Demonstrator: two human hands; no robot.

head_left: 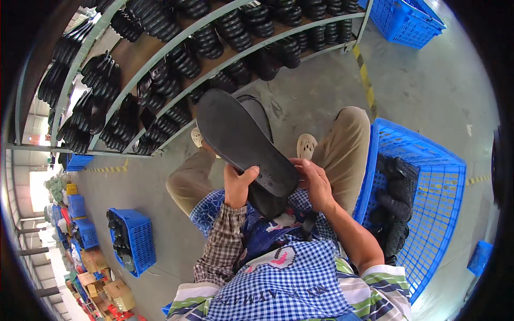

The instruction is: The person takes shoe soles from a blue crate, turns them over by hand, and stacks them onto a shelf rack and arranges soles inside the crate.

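A flat black shoe sole [241, 134] is held over my lap, its long end pointing up and to the left. My left hand [241, 184] grips its near left side, thumb pressed on top and fingers beneath. At the near right edge, the bent fingers of my right hand [316, 182] pinch the rim. Behind it, a second black sole with a raised rim [258, 111] shows partly. Another dark piece [267, 204] sits below the near end, mostly covered, so I cannot tell its kind.
Metal shelves [230, 61] packed with stacked black soles or shoes stand ahead and to the left. A large blue basket [450, 176] holding black items is beside my right leg. Another blue basket [140, 241] is at left, and one [407, 24] sits far right.
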